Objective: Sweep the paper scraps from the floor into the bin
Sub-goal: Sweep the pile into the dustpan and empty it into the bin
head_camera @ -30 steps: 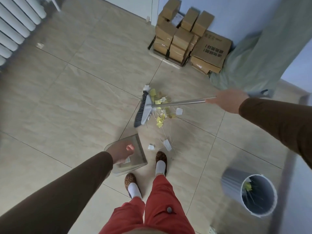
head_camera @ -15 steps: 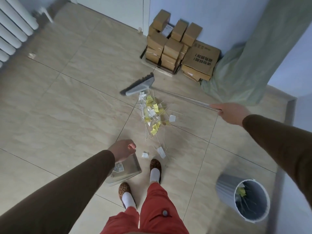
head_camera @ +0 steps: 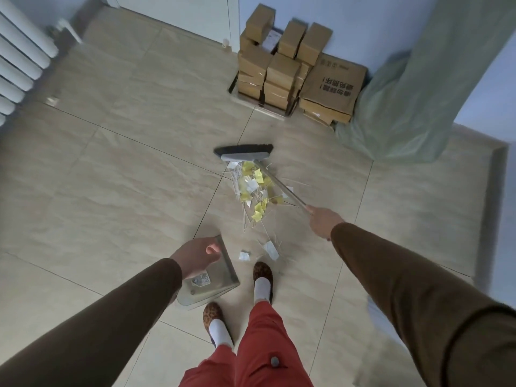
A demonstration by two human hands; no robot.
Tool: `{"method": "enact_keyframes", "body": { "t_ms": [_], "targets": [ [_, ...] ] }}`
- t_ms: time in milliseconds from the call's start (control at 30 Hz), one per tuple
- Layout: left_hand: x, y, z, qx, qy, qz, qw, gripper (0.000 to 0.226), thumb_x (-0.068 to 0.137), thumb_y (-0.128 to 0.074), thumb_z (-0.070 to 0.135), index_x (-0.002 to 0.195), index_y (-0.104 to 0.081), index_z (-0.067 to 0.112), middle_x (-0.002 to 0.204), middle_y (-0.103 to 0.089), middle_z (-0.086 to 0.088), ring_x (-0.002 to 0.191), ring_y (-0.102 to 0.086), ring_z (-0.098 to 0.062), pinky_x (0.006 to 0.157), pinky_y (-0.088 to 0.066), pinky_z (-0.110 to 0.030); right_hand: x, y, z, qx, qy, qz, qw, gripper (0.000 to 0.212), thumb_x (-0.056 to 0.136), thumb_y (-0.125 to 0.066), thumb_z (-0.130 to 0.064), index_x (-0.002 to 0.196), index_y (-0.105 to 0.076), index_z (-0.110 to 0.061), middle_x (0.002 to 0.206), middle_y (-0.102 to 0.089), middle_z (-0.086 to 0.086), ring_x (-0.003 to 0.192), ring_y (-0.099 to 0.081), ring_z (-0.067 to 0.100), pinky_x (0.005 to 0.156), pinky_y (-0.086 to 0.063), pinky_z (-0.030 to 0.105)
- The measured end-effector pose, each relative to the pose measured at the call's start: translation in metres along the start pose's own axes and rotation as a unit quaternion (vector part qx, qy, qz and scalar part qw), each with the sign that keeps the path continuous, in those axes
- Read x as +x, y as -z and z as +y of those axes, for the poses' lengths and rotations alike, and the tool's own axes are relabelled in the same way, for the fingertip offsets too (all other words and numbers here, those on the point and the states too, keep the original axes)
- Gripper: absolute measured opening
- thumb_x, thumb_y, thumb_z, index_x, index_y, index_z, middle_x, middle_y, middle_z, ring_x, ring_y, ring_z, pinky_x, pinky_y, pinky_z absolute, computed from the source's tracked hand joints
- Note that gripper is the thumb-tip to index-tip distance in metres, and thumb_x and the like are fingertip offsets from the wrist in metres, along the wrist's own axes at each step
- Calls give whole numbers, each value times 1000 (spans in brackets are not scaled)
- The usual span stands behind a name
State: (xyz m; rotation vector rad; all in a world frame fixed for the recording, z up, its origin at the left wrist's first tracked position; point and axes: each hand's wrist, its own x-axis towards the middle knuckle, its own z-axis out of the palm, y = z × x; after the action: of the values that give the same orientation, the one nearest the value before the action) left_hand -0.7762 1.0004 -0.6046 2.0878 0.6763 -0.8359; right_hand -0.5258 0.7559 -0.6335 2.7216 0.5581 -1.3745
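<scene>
A heap of yellow and white paper scraps [head_camera: 255, 187] with thin sticks lies on the tiled floor ahead of my feet. The broom head [head_camera: 243, 154] rests on the floor just beyond the heap, bristles on the far side. My right hand [head_camera: 323, 221] is shut on the broom's metal handle [head_camera: 282, 187], which crosses over the heap. My left hand [head_camera: 196, 255] grips the top of a grey dustpan [head_camera: 215, 283] standing on the floor by my left foot. Two white scraps [head_camera: 270, 249] lie loose between dustpan and heap. The bin is hidden behind my right arm.
Stacked cardboard boxes [head_camera: 290, 71] stand against the far wall, with a pale green curtain [head_camera: 418, 88] bunched on the floor to their right. A white radiator [head_camera: 19, 62] lines the left wall. My feet [head_camera: 262, 272] are close to the loose scraps.
The broom head swung from left of the heap round to its far side and squared up. My right hand came nearer. The view tilted, and my arm now covers the bin.
</scene>
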Motion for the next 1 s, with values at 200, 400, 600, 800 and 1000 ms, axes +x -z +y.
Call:
{"method": "enact_keyframes", "body": {
  "t_ms": [200,400,600,800,1000],
  "targets": [
    [-23,-5,-2,9,-12,-9,1000,18,97,-58,28,112,-66,22,120,-67,-1,106,-62,-17,92,-48,-29,-85,-42,78,-74,-21,-6,997,62,97,-31,-14,154,-24,-35,146,-50,9,125,-53,29,102,-42,37],
    [-50,-18,-4,30,-57,-16,998,9,96,-59,25,103,-64,26,118,-67,-1,105,-61,-17,89,-43,-26,-178,-77,143,-5,-66,36,997,52,101,-38,-28,149,-34,-46,145,-54,-1,119,-59,22,99,-46,32],
    [-65,-41,-14,58,-76,-28,995,16,96,-60,24,110,-68,21,119,-68,-3,108,-62,-18,89,-44,-26,-235,-145,140,266,-147,43,952,45,102,-38,-28,131,-38,-62,92,-66,6,56,-57,19,43,-44,23],
    [-73,-59,-19,87,-80,-34,992,20,96,-59,25,112,-69,19,119,-68,-2,106,-63,-17,92,-48,-30,-173,-136,65,349,-150,65,923,46,96,-29,-12,138,-45,-23,83,-59,12,61,-55,24,49,-49,28],
    [-79,-74,-23,99,-68,-35,992,19,96,-59,23,112,-69,18,119,-69,-3,106,-63,-17,94,-48,-32,-186,-171,17,413,-144,-14,899,49,98,-28,-10,144,-40,-20,85,-57,13,62,-51,21,51,-46,29]
  ]
}}
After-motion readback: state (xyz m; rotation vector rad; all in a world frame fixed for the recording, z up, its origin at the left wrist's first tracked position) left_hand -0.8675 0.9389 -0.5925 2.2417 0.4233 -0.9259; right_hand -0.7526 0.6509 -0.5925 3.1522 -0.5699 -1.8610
